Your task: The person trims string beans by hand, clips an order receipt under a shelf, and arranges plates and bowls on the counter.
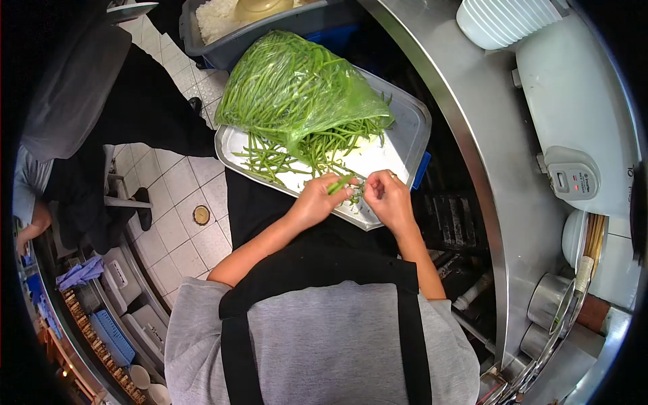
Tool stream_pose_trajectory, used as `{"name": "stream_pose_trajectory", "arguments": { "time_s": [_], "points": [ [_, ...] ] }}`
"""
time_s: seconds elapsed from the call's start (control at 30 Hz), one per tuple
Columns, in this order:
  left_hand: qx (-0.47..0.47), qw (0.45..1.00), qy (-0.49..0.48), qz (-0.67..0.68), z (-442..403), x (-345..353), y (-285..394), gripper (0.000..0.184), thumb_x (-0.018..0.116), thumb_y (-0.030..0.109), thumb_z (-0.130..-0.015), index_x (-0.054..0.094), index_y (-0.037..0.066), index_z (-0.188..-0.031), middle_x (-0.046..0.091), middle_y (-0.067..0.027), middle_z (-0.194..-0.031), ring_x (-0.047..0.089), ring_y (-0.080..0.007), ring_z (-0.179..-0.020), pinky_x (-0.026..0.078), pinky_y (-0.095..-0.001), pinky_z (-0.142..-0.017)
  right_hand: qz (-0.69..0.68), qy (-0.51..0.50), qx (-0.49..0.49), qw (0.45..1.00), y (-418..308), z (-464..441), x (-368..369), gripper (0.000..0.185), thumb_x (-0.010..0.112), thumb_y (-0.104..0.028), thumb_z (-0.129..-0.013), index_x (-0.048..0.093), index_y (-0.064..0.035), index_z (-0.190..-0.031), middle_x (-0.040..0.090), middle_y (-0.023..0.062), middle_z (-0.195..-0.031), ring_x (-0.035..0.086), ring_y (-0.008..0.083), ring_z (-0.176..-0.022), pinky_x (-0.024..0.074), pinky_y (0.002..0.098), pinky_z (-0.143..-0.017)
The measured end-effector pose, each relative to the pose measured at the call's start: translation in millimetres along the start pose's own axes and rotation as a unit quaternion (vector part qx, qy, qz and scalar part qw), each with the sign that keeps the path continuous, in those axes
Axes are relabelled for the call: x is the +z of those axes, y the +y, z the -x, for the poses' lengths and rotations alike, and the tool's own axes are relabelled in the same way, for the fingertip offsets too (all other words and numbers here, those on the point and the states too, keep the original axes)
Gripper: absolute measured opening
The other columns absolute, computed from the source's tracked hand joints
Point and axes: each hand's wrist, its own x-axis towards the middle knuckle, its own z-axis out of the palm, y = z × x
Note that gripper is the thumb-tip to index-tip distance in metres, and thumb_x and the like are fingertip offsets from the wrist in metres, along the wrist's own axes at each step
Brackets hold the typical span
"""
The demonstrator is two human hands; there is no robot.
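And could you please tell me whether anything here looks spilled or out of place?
Only mildly: loose green beans spread from the plastic bag over the tray, apparently within its rim, so hardly a spill. At picture left, a purple cloth lies crumpled, slightly untidy.

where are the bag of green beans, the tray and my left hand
bag of green beans [290, 88], head view, middle of its plastic
tray [409, 120], head view, bare area, upper right
left hand [315, 200], head view, middle of hand
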Motion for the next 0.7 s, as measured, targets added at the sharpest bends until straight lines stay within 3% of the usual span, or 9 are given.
{"name": "stream_pose_trajectory", "arguments": {
  "time_s": [0.1, 0.2, 0.37, 0.43, 0.5, 0.53, 0.6, 0.63, 0.7],
  "points": [
    [0.041, 0.997, -0.038, -0.055, 0.6, 8.6, 9.5, 0.024, 0.066, 0.016, -0.084, 0.065, 0.003, -0.104, 0.054, -0.0056, -0.076, 0.050, -0.0154, -0.070, 0.041, -0.0287, -0.062, -0.160, 0.002, 0.065, 0.985, -18.3, 11.0, -5.4, 0.010, 0.063, 0.000, -0.078, 0.059, 0.0013, -0.086, 0.062, 0.0032, -0.073, 0.062, 0.0076, -0.070, 0.0496, 0.0228, -0.065],
    [0.010, 0.995, -0.047, -0.083, 3.5, 5.1, 19.6, 0.020, 0.066, 0.015, -0.083, 0.066, 0.002, -0.099, 0.057, -0.0099, -0.074, 0.054, -0.0221, -0.066, 0.044, -0.0330, -0.063, -0.230, -0.019, 0.109, 0.967, -16.0, 17.7, -8.1, 0.011, 0.064, -0.003, -0.078, 0.060, -0.0008, -0.088, 0.062, 0.0055, -0.073, 0.063, 0.0105, -0.069, 0.0491, 0.0273, -0.058],
    [0.055, 0.989, -0.060, -0.123, 5.6, 0.5, 21.1, 0.019, 0.065, 0.018, -0.084, 0.065, 0.000, -0.089, 0.056, -0.0106, -0.068, 0.054, -0.0207, -0.060, 0.045, -0.0331, -0.059, 0.028, -0.027, -0.052, 0.998, -10.4, 8.9, -15.4, 0.007, 0.061, -0.009, -0.080, 0.057, -0.0036, -0.082, 0.059, 0.0127, -0.071, 0.061, 0.0309, -0.064, 0.0494, 0.0371, -0.060],
    [0.043, 0.997, -0.019, -0.064, 8.4, 1.6, 14.0, 0.022, 0.064, 0.021, -0.087, 0.065, -0.001, -0.087, 0.056, -0.0076, -0.066, 0.052, -0.0158, -0.056, 0.043, -0.0302, -0.054, 0.116, -0.054, -0.008, 0.992, 6.3, 3.4, -13.1, 0.008, 0.060, -0.010, -0.081, 0.058, -0.0021, -0.082, 0.060, 0.0136, -0.073, 0.061, 0.0314, -0.066, 0.0492, 0.0361, -0.062],
    [-0.091, 0.992, -0.005, 0.087, 3.5, -9.1, 14.4, 0.023, 0.062, 0.024, -0.089, 0.064, 0.001, -0.088, 0.055, -0.0034, -0.065, 0.047, -0.0109, -0.052, 0.039, -0.0260, -0.049, 0.187, -0.089, 0.011, 0.978, 19.7, 2.0, -9.8, 0.015, 0.060, -0.016, -0.085, 0.064, -0.0015, -0.089, 0.061, 0.0132, -0.076, 0.061, 0.0265, -0.066, 0.0486, 0.0332, -0.064],
    [-0.156, 0.974, 0.004, 0.161, -0.3, -15.2, 15.9, 0.024, 0.060, 0.025, -0.090, 0.064, 0.001, -0.089, 0.054, -0.0012, -0.065, 0.045, -0.0084, -0.050, 0.037, -0.0240, -0.047, 0.088, -0.099, 0.031, 0.991, 21.1, 3.3, -6.4, 0.017, 0.060, -0.016, -0.086, 0.064, -0.0014, -0.092, 0.062, 0.0121, -0.077, 0.061, 0.0238, -0.066, 0.0485, 0.0322, -0.064],
    [-0.165, 0.965, 0.044, 0.199, -3.6, -20.5, 20.6, 0.024, 0.058, 0.027, -0.092, 0.064, 0.004, -0.094, 0.052, 0.0032, -0.066, 0.041, -0.0035, -0.048, 0.030, -0.0188, -0.042, -0.110, -0.117, 0.071, 0.984, 18.1, 4.4, 1.7, 0.021, 0.059, -0.018, -0.089, 0.065, -0.0010, -0.099, 0.064, 0.0099, -0.079, 0.061, 0.0183, -0.065, 0.0483, 0.0302, -0.065],
    [-0.172, 0.960, 0.060, 0.215, -4.9, -22.4, 24.2, 0.024, 0.058, 0.027, -0.092, 0.064, 0.004, -0.094, 0.053, 0.0031, -0.066, 0.042, -0.0033, -0.048, 0.030, -0.0185, -0.042, -0.253, -0.159, 0.134, 0.945, 12.0, 7.2, 6.5, 0.025, 0.055, -0.019, -0.092, 0.063, -0.0007, -0.108, 0.065, 0.0066, -0.085, 0.058, 0.0119, -0.067, 0.0479, 0.0268, -0.065],
    [-0.171, 0.953, 0.082, 0.237, -5.7, -23.9, 24.2, 0.023, 0.058, 0.026, -0.092, 0.064, 0.004, -0.094, 0.053, 0.0033, -0.066, 0.043, -0.0024, -0.048, 0.030, -0.0174, -0.041, -0.343, -0.198, 0.166, 0.903, 6.1, 11.1, 15.0, 0.022, 0.055, -0.015, -0.093, 0.063, 0.0014, -0.106, 0.065, 0.0054, -0.088, 0.058, 0.0102, -0.068, 0.0475, 0.0231, -0.065]
  ]
}}
